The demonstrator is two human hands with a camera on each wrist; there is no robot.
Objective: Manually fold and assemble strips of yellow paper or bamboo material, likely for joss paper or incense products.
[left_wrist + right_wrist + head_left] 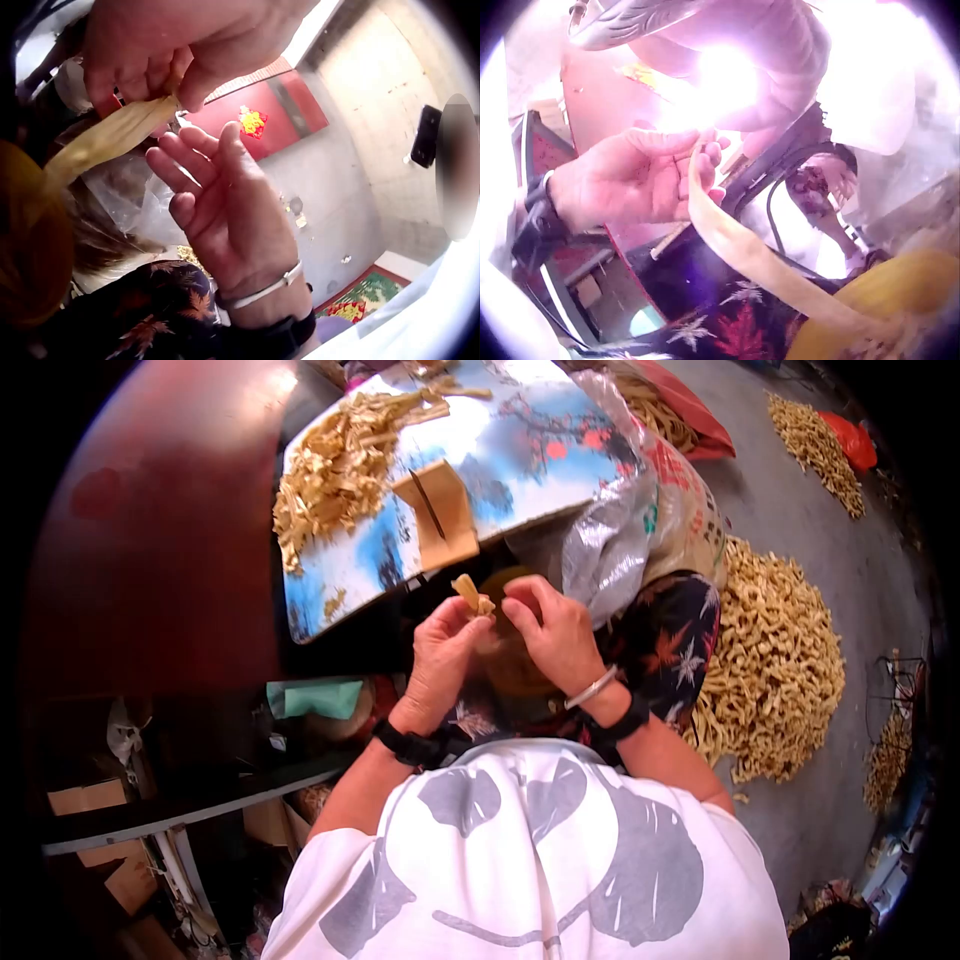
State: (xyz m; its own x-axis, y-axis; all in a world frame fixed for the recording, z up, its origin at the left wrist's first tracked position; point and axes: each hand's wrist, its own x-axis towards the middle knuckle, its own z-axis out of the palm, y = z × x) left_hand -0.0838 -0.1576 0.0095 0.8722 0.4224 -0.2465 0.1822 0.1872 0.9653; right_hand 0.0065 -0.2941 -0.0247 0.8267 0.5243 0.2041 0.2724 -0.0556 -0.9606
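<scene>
My left hand (445, 660) pinches a long, flat, pale yellow strip (120, 135) between thumb and fingers. One end of the strip sticks up above the fingertips in the head view. In the right wrist view the strip (742, 251) hangs from the left hand (641, 176) toward a yellow basin (907, 292). Close beside it, my right hand (560, 640) has its palm turned in and fingers loosely bent. Nothing shows between the right fingers in the left wrist view, where the right hand (236, 217) sits below the strip. Glare hides part of the right hand in the right wrist view.
A painted table (520, 450) stands ahead, bearing a heap of yellow strips (340, 470) and a wooden piece with a dark slot (440, 515). A clear plastic bag (605, 545) hangs at its right. Knotted yellow pieces (770, 660) are piled on the floor to the right.
</scene>
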